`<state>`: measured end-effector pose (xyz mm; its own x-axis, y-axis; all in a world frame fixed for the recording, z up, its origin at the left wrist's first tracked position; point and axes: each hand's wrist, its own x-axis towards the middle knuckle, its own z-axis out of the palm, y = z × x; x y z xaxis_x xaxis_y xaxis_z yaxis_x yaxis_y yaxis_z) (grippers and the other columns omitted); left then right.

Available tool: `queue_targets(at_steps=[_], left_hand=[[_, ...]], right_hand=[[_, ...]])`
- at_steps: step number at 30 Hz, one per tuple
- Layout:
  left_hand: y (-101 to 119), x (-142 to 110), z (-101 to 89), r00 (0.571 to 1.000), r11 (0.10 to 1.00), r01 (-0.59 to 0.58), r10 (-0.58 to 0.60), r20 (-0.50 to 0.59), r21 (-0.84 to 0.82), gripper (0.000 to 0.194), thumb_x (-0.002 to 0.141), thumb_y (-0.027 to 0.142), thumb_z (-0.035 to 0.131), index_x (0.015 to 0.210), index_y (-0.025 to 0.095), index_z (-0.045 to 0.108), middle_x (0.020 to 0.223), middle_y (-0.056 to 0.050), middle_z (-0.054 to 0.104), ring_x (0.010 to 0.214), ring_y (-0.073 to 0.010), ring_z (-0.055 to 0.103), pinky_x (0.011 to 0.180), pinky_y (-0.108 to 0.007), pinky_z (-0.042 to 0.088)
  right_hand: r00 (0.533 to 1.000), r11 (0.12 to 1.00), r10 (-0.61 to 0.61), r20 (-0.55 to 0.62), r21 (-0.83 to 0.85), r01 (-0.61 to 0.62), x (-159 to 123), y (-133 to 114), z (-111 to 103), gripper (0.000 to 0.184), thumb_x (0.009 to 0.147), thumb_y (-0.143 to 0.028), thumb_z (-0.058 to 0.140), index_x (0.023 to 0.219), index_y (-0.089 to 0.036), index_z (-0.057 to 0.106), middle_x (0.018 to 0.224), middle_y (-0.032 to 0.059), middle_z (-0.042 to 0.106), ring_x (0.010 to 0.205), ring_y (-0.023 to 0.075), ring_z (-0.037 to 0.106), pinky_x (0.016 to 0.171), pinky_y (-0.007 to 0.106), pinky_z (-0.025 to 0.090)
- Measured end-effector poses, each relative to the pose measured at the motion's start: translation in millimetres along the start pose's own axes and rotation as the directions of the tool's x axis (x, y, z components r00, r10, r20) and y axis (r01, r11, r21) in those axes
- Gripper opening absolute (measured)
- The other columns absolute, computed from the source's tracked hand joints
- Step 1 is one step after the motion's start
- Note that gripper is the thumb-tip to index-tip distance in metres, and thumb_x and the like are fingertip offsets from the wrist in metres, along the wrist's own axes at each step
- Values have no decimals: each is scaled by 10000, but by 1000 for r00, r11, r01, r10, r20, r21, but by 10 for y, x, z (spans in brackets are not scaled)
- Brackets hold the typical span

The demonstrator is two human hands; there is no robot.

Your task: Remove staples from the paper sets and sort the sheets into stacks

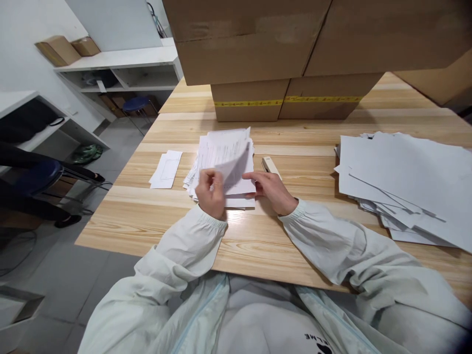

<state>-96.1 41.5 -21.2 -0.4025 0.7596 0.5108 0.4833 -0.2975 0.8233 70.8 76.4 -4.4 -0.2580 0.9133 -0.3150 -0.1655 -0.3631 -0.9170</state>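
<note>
A stack of printed white sheets (224, 147) lies on the wooden table (147, 221) in front of me. My left hand (211, 192) pinches the near corner of the top sheet (233, 166) and lifts it, so the sheet curls upward. My right hand (271, 189) rests on the stack's right near edge, index finger stretched onto the paper. A small beige stapler (270, 165) sits just beyond my right hand, beside the stack.
A small pile of slips (166, 168) lies left of the stack. A big loose spread of white sheets (405, 182) covers the table's right side. Cardboard boxes (280, 54) stand stacked at the back. Stools (37, 179) and shelves (121, 64) are at the left.
</note>
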Motion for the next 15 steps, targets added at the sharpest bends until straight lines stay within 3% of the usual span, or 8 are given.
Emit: queue_targets(at_steps=[2,4,6,7,9,11,13,15], left_hand=[[108,-75,-14,954,986,-168,160,254,7,256,966,432,505,886,220,621,838,-51,671,846,-190,634,834,-325,498],[180,-121,-14,862,969,-245,237,449,-42,239,956,382,521,840,224,657,827,-71,706,833,-207,647,819,-352,507],[221,-132,-15,801,965,-247,256,541,-92,238,949,375,530,823,231,672,840,-82,731,854,-221,666,826,-372,523],[233,-123,-21,808,965,-239,257,530,-105,233,948,384,534,844,234,679,872,-85,742,891,-227,677,851,-382,530],[239,-72,-49,909,971,-210,238,344,-115,236,956,412,523,928,235,677,963,-89,747,972,-229,685,910,-395,535],[214,27,-91,989,979,-150,151,0,-136,257,966,444,500,1016,236,644,1036,-81,725,983,-214,683,904,-391,546],[155,164,-138,968,977,-63,10,-252,-202,281,976,468,475,1086,244,603,1085,-66,694,954,-189,681,857,-367,559],[74,306,-181,969,962,47,-109,-222,-270,339,995,495,416,1166,255,584,1137,-64,680,991,-181,678,865,-359,559]], right_hand=[[999,998,20,33,56,-21,23,-20,-14,410,816,-569,678,899,-171,730,788,65,686,697,175,629,605,330,623],[998,997,31,48,70,-34,45,-17,-32,522,807,-671,651,935,-170,726,844,95,730,736,206,675,603,345,615],[1000,1000,-3,22,17,2,53,-4,-53,473,758,-607,742,912,-160,737,861,101,751,784,225,698,654,356,609],[999,998,-54,3,-38,54,48,-6,-64,411,731,-539,790,876,-157,744,865,97,759,808,232,704,686,360,605],[971,957,-237,-27,-176,229,13,-47,-91,270,725,-413,814,817,-164,762,888,82,772,853,242,712,753,375,597],[883,850,-467,-50,-303,432,-63,-153,-117,170,780,-358,768,804,-190,782,920,61,782,879,249,718,785,392,593],[736,712,-671,-96,-362,602,-171,-304,-131,114,802,-326,754,804,-220,795,928,37,789,885,252,725,782,399,596],[568,583,-808,-158,-356,730,-291,-444,-127,48,764,-285,796,782,-241,798,897,16,794,869,254,733,766,399,606]])
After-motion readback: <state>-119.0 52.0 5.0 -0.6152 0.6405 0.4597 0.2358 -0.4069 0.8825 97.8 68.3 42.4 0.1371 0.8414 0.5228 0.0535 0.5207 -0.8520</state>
